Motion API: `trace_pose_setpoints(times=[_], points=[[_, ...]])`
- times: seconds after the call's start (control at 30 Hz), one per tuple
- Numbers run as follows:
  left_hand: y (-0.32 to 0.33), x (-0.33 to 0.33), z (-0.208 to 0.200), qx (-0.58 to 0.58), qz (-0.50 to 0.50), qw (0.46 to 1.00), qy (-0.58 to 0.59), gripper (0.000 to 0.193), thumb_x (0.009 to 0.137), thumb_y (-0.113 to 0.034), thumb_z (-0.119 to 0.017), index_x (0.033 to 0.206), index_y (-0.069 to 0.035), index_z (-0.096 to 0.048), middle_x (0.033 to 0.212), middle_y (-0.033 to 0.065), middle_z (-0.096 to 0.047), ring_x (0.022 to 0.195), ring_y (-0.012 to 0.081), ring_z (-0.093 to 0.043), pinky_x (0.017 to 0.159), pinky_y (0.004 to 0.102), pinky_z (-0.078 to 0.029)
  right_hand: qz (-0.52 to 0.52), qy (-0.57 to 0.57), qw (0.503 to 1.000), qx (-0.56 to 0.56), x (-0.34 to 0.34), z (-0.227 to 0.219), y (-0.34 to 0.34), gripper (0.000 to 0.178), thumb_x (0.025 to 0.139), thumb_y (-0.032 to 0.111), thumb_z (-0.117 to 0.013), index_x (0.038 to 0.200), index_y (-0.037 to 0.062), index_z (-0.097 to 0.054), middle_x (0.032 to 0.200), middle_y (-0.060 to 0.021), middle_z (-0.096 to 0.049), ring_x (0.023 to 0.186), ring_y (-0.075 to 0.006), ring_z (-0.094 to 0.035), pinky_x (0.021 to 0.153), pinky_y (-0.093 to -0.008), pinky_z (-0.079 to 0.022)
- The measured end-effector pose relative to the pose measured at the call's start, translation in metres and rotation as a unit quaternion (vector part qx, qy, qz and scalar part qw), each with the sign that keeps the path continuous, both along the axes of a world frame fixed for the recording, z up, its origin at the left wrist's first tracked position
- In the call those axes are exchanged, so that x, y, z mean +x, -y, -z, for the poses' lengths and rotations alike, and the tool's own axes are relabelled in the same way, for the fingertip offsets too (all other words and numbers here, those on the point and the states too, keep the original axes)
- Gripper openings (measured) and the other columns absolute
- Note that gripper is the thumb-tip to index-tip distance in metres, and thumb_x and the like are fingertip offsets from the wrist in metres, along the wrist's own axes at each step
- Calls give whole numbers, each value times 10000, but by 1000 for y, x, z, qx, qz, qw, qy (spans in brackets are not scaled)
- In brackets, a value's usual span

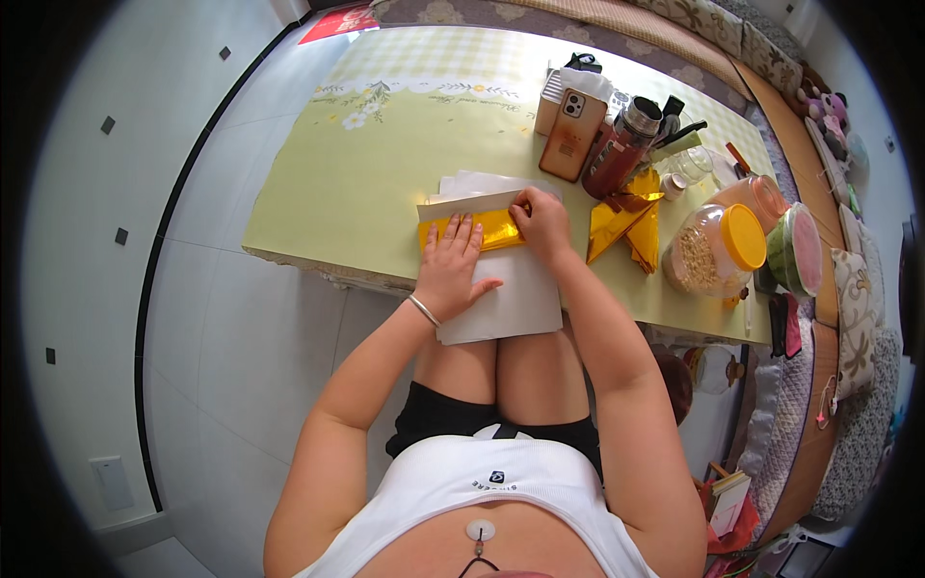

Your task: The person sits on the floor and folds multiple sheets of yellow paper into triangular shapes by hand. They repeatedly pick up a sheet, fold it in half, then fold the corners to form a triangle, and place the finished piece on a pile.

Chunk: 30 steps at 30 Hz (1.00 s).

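Note:
A strip of shiny gold foil paper [498, 229] lies across a stack of pale grey-white sheets [506, 294] at the table's near edge. The sheets overhang the edge above my thighs. My left hand [450, 260], a bangle at its wrist, rests flat on the foil's left part with fingers stretched out. At the foil's right end my right hand [542, 223] has its fingers pinched together on the foil's edge. To the right of that hand lie folded gold foil pieces [624, 229] in a small pile.
A phone [573, 135] leans upright behind the sheets, beside a dark red thermos [621, 149]. Farther right stand a yellow-lidded jar [708, 252], a pink-lidded tub [796, 250] and a small glass [689, 166]. The table [385, 159] has a pale green patterned cover.

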<state>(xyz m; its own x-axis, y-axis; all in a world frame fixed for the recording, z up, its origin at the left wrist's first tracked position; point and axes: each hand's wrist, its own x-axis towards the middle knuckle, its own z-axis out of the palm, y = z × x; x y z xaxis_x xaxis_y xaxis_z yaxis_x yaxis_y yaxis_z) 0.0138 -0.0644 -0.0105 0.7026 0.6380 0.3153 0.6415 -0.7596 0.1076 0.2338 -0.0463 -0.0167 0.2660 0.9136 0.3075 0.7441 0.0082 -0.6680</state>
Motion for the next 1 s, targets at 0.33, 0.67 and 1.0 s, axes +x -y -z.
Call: trace_pose_setpoints(times=[0.33, 0.67, 1.0], points=[[-5, 3, 1, -30, -5, 999, -26, 892, 896, -666, -539, 1521, -49, -379, 1574, 233, -335, 1478, 386, -283, 1167, 634, -188, 7, 22, 999, 49, -3, 6, 0, 81, 815, 128, -722, 840, 78, -664, 830, -127, -678, 863, -344, -630, 785, -446, -511], [-8, 7, 0, -62, 6, 996, -62, 802, 907, -663, -525, 1545, -196, -388, 1615, 240, -239, 1509, 411, -187, 1163, 659, -150, 18, 190, 975, 111, -11, 3, 9, 286, 835, 136, -701, 1096, 52, -621, 1208, -132, -644, 1157, -311, -565, 1014, -433, -432], [-16, -30, -3, -152, -6, 981, -120, 958, 895, -724, -473, 1601, -128, -222, 1675, 147, -126, 1558, 305, -55, 1199, 624, 27, -163, 296, 938, -77, 11, 9, 67, 657, 1004, 413, -484, 1521, 24, -369, 1602, -149, -338, 1497, -269, -291, 1224, -456, -213]])
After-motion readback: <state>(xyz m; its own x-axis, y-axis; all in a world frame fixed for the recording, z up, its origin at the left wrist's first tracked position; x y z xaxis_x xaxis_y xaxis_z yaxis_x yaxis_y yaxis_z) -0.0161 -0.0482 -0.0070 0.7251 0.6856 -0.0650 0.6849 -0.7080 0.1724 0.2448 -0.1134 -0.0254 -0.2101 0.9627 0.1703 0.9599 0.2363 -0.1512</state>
